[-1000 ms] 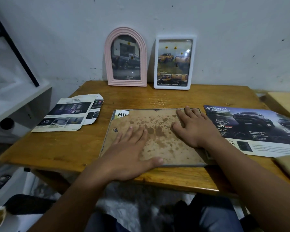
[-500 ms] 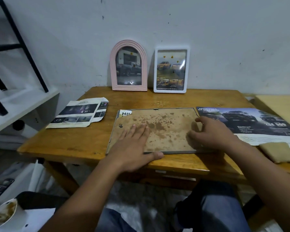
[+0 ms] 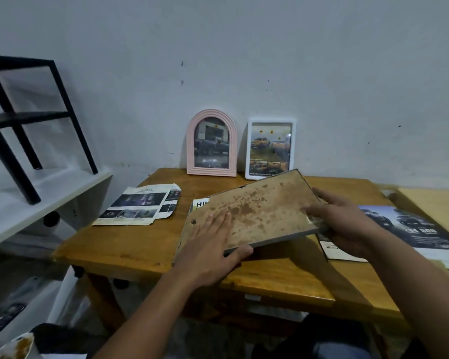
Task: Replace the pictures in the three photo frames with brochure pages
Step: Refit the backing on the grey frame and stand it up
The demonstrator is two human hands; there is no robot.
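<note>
The large photo frame (image 3: 254, 211) lies face down, its stained brown backing board upward, tilted so that its right end is raised off the wooden counter (image 3: 130, 244) while its left end rests on or close to the surface. The left hand (image 3: 210, 247) lies flat on the backing with fingers straight and the thumb hooked against the near edge. The right hand (image 3: 347, 224) grips the frame's right end, fingers curled over the top and the thumb side beneath, so this grip is closed on the frame. A brochure page (image 3: 200, 204) with bold letters peeks out from under the frame's far left corner; whether it sits inside the frame or beneath it cannot be told. Against the wall at the back of the counter stand a pink arched frame (image 3: 211, 143) holding a picture of a dark pickup truck and, just beside it, a white rectangular frame (image 3: 270, 149) holding a page with orange trucks. A cut brochure sheet (image 3: 138, 207) lies flat on the left of the counter, well apart from the frame. A dark brochure spread (image 3: 410, 229) showing vehicles lies on the right, partly under the right hand. A white shelf (image 3: 36, 200) with a black metal stand (image 3: 36, 112) sits on the left.
</note>
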